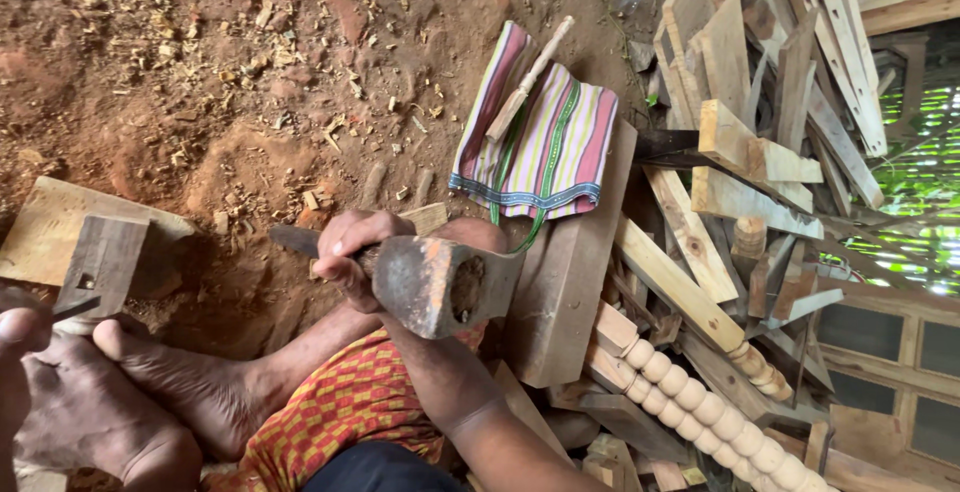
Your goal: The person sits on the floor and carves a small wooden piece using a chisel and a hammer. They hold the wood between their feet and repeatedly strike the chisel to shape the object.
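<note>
So the right hand sits pretty much dead centre, fingers curled tight around the handle of a hammer, whose rusty orange-stained head pokes out toward 3 o'clock of the fist with the dark handle end sticking out at 9 o'clock. The left hand is way down at 8 o'clock in the corner, and it looks closed around a pale rounded stick, with a dark chisel-like tool just above it, though I honestly can't tell how the fingers grip since only the back of the hand shows. A bare foot rests right next to that hand, pointing toward 9 o'clock. Just above, around 9 o'clock, there's a grey wooden block sitting on a lighter plank on the dirt floor, which is littered with wood chips. At 12 to 1 o'clock a striped cloth bag lies with a small wooden mallet on top. The whole 3 o'clock side is a heap of scrap timber, and a turned beaded spindle runs down toward 5 o'clock.
</note>
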